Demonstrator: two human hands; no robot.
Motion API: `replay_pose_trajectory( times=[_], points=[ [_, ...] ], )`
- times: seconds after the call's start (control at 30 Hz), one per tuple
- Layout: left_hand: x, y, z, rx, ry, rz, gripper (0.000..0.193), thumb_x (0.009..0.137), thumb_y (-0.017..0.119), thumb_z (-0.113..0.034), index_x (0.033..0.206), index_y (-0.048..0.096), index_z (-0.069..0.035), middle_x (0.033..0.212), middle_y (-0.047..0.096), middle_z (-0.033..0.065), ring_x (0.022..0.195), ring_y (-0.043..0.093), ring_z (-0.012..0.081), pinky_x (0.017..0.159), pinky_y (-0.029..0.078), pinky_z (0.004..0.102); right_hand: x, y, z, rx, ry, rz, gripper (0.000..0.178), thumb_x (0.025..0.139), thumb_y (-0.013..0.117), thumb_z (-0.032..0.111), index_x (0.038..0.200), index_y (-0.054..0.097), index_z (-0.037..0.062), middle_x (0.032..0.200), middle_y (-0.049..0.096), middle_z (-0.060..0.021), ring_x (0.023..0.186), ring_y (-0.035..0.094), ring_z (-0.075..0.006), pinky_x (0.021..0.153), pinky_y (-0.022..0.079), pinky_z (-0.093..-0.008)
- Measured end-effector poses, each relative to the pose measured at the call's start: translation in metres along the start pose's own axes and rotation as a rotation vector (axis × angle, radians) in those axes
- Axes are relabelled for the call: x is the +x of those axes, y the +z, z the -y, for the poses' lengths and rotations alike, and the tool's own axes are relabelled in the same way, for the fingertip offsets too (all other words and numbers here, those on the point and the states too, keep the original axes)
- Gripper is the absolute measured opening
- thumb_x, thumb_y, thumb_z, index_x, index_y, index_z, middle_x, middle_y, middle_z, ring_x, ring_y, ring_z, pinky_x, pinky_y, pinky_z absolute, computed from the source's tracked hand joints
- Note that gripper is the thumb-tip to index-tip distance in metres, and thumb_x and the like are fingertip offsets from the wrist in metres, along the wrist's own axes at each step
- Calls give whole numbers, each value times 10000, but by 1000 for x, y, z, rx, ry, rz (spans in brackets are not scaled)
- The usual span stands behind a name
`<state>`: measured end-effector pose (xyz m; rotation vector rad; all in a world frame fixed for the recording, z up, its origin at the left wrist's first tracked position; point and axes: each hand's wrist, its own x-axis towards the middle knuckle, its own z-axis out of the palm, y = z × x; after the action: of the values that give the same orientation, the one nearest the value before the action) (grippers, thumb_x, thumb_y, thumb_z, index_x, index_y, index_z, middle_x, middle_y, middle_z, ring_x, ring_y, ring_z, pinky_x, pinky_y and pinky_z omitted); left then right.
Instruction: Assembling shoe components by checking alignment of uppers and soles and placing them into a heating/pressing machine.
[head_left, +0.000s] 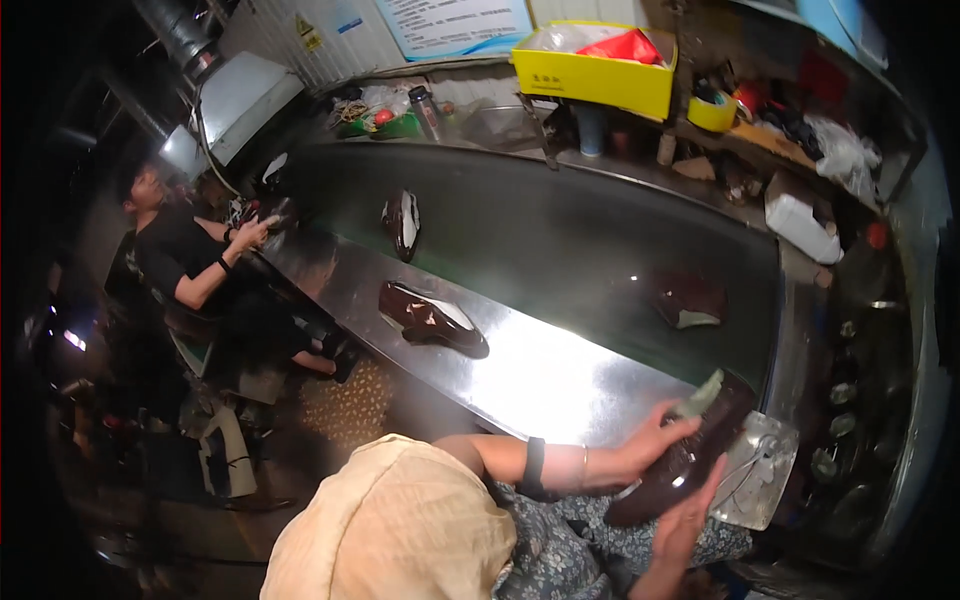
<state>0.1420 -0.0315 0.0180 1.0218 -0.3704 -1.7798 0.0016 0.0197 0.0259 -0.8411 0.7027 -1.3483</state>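
A glossy dark brown shoe (pixel 690 470) is tilted between my two hands, above my lap at the near right end of the conveyor table. My left hand (pixel 655 440) grips it near the opening, where a pale lining or filler (pixel 702 393) shows. My right hand (pixel 690 510) holds the shoe's other side, with the fingers lying long against it. On the metal ledge to the left rests another brown shoe (pixel 435 318) with white inside. Two more shoes lie on the dark belt, one (pixel 402 225) farther off and one blurred (pixel 690 298) at the right.
A steel ledge (pixel 540 380) borders the dark green belt (pixel 560 230). Beside my hands is a shiny metal plate (pixel 765 480). Behind the belt, a yellow box (pixel 595 80) and a white container (pixel 800 225) stand on shelving. A co-worker (pixel 190 240) sits at the far left, holding a dark item.
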Motion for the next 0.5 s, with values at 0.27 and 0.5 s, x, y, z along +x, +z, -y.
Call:
replay_pose_trajectory(
  times=[0.27, 0.5],
  points=[
    [-45, -38, -51, 47, 103, 289, 686, 918, 611, -358, 1430, 275, -49, 1248, 522, 123, 1128, 517, 170, 944, 436, 300, -31, 84, 43, -305, 90, 106, 693, 864, 556, 168, 1469, 244, 32, 1401, 397, -166, 1220, 447, -281, 1020, 355, -381],
    [-71, -67, -60, -162, -47, 335, 486, 897, 609, -455, 1180, 568, -62, 1056, 638, 49, 897, 616, 118, 775, 507, 283, -40, 73, -6, -672, 32, 213, 625, 886, 591, 108, 1428, 311, -27, 1402, 416, -210, 1234, 460, -331, 1010, 378, -406]
  ],
)
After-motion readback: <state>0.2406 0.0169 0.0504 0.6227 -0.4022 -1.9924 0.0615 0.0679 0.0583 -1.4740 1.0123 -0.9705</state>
